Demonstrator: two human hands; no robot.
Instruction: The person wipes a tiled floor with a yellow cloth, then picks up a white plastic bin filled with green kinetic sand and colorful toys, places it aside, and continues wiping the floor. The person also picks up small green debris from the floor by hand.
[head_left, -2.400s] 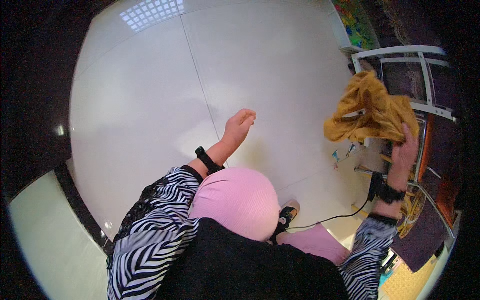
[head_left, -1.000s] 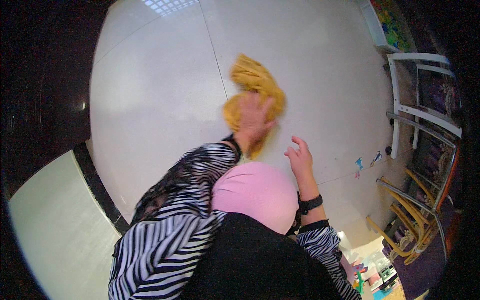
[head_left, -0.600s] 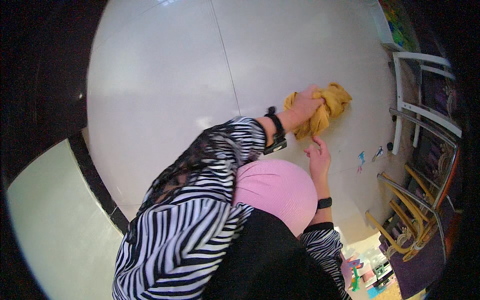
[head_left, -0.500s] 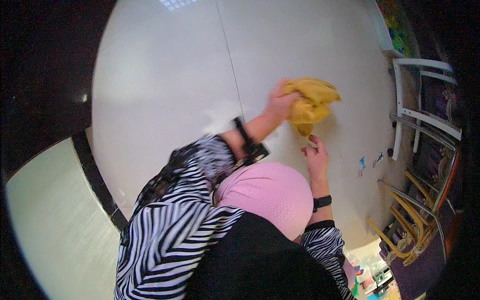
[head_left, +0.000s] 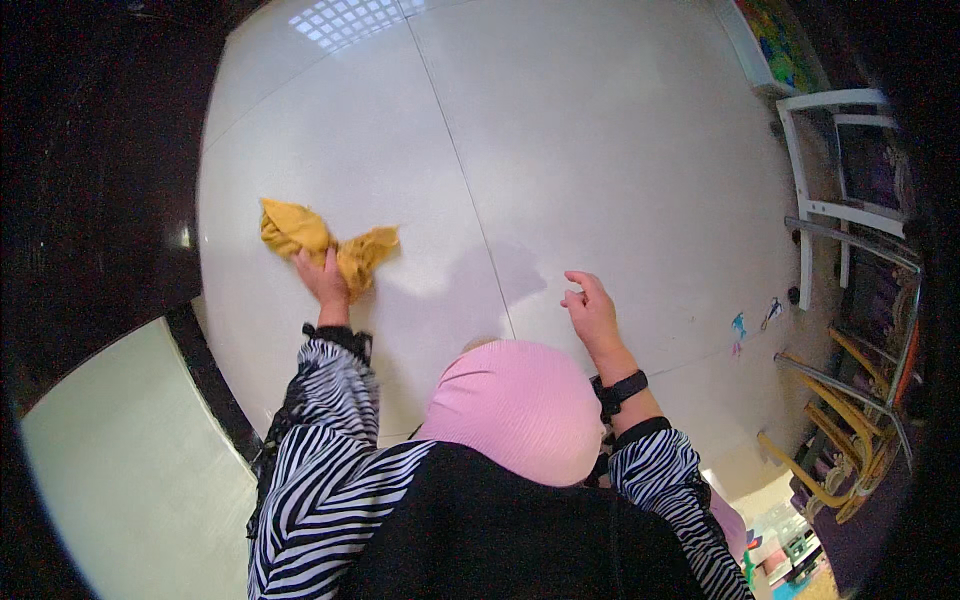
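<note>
My left hand [head_left: 324,278] is pressed on a crumpled yellow cloth [head_left: 297,228] against the glossy pale floor [head_left: 560,130], its fingers partly hidden by the folds. One end of the cloth bunches to the right of the fingers, while the other stretches toward the far left. To the right, over bare tile, my right hand [head_left: 595,312] holds nothing. Its fingers are loosely bent and apart, away from the cloth. A dark band sits on the right wrist, and both sleeves are black-and-white striped.
A rounded pink fabric shape [head_left: 515,410] lies between my arms. Dark furniture [head_left: 110,190] borders the left side, above a pale panel [head_left: 130,460]. Along the right edge stand a white chair frame [head_left: 800,200] and metal-and-wood chair legs [head_left: 850,420]. Small blue stickers [head_left: 738,325] are nearby.
My left hand has swept the yellow cloth from the right across to the left side of the floor. My right hand has shifted slightly left, and the cloth is now far from it.
</note>
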